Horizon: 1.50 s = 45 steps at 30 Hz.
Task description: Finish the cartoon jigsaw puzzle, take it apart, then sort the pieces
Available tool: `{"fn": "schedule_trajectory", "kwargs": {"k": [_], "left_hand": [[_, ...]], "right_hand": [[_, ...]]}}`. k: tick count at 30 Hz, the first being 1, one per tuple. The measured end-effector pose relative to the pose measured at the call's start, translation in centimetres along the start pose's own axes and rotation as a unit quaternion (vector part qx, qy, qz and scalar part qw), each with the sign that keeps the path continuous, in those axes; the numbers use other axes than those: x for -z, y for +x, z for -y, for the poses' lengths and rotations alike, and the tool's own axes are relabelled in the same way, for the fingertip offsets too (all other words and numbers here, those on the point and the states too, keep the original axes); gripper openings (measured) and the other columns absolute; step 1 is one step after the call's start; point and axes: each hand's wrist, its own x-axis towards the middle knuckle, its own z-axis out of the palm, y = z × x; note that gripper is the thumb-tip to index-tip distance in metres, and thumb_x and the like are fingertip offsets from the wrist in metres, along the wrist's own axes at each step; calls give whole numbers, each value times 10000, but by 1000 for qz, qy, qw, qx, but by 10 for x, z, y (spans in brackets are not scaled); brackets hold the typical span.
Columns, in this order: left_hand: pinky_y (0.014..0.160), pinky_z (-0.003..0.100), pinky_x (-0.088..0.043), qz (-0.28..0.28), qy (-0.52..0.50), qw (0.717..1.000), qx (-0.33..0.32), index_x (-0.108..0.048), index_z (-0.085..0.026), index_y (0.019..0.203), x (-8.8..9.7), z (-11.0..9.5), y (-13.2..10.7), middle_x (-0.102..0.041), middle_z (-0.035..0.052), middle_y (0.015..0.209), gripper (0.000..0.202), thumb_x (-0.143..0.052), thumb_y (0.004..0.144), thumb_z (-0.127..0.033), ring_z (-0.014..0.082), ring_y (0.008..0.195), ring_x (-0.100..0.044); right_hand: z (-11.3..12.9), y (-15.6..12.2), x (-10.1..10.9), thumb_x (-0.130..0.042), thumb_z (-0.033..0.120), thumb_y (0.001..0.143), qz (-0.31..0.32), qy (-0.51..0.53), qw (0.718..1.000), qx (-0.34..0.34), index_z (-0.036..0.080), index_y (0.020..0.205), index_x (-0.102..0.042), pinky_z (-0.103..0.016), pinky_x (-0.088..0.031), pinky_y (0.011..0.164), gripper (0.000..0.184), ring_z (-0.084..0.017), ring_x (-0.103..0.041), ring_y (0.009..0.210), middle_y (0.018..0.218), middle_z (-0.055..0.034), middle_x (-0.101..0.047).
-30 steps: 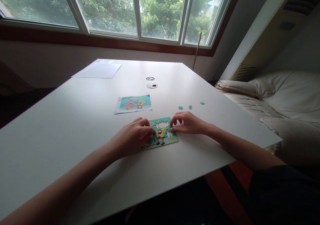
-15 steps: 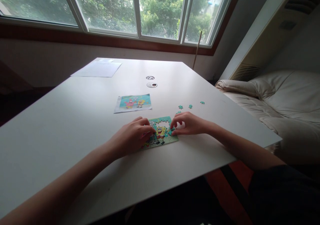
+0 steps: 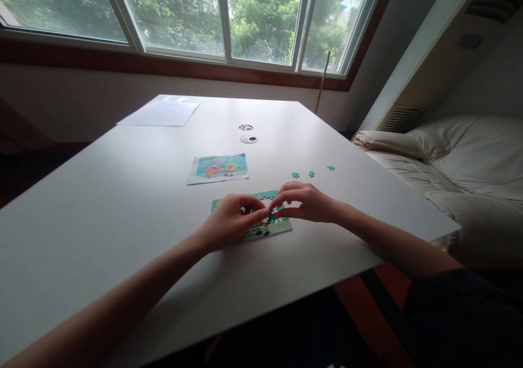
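A cartoon jigsaw puzzle (image 3: pixel 281 226) lies on the table, with a gap in its upper right part. Over its middle, my left hand (image 3: pixel 235 218) has thumb and forefinger pinched together. My right hand (image 3: pixel 306 201) comes in from the other side with curved fingers, its fingertips meeting those of the left. A small green puzzle piece (image 3: pixel 272 216) shows between the fingertips, partly hidden by them. Much of the puzzle's left half is covered by my left hand. Loose green puzzle pieces (image 3: pixel 295 175) lie beyond my right hand.
A printed cartoon picture sheet (image 3: pixel 220 168) lies behind the puzzle. Two round flat discs (image 3: pixel 248 139) sit farther back on the white table (image 3: pixel 122 204). White paper (image 3: pixel 159 113) is at the far left corner. A pale sofa (image 3: pixel 469 161) stands at the right.
My left hand has slid right across the puzzle, and my right hand has shifted left. Their fingertips, apart before, now meet above the puzzle.
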Motion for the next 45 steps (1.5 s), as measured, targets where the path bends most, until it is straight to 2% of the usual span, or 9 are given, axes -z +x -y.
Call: {"fn": "schedule_trajectory", "kwargs": {"k": [5,12,15,21,26,29,36,40,45], "left_hand": [[460,186,-313,-48,-55,997,37,-650,-128,699,3,-7,-1,-567,-14,573,295,-539,744,-397,75,484,-414],[425,179,-292,-60,-101,990,75,-661,-117,749,2,-9,-1,-553,-11,566,297,-559,721,-395,68,470,-391],[430,181,-298,-53,-96,991,71,-666,-118,752,1,-8,-1,-568,-7,575,297,-555,726,-392,70,474,-402],[481,198,-336,-48,-18,998,29,-673,-141,773,2,-2,-1,-593,-5,608,292,-510,772,-383,87,509,-439],[576,231,-385,-64,154,984,-55,-676,-177,821,8,10,-5,-603,21,707,211,-501,786,-291,120,609,-495],[642,253,-404,-39,224,967,-118,-668,-188,861,11,18,-8,-587,39,734,202,-481,791,-220,152,710,-514],[619,234,-405,21,283,947,-149,-633,-261,968,8,17,-12,-570,42,815,265,-453,805,-155,166,785,-500],[579,222,-384,40,319,934,-155,-612,-276,997,2,10,-13,-556,40,818,270,-424,830,-177,168,789,-496],[620,244,-386,53,351,919,-171,-555,-311,1093,-5,5,-12,-528,39,834,308,-400,854,-195,172,796,-487]], "right_hand": [[3,0,-4,-634,333,722,-77,-18,996,-33,151,813,-609,-204,-417,576,205,-78,-487,613,733,-20,-582],[5,-1,-6,-578,348,768,-109,-71,990,-57,160,781,-613,-212,-419,588,192,-75,-485,593,722,-23,-594],[3,-1,-6,-547,311,798,-109,-74,990,-41,159,788,-617,-218,-426,614,168,-89,-518,644,730,-33,-607],[-1,-3,1,-538,268,805,-66,-64,996,-22,134,797,-613,-219,-423,628,153,-95,-517,659,735,-47,-603],[-9,-7,9,-542,259,799,80,-58,994,-46,142,773,-618,-210,-404,612,142,-81,-493,610,701,-27,-586],[-11,-8,9,-541,246,796,124,-46,989,-66,141,772,-617,-199,-397,596,131,-79,-493,604,716,-29,-590],[-9,-6,6,-550,225,783,130,-45,987,-79,142,751,-618,-201,-395,601,112,-86,-489,605,714,-30,-585],[-8,-6,6,-554,216,778,128,-43,988,-76,145,750,-618,-201,-395,605,100,-88,-490,610,714,-29,-586],[-9,-7,6,-563,205,767,127,-51,987,-80,148,753,-627,-200,-394,601,87,-89,-498,608,715,-26,-591]]}}
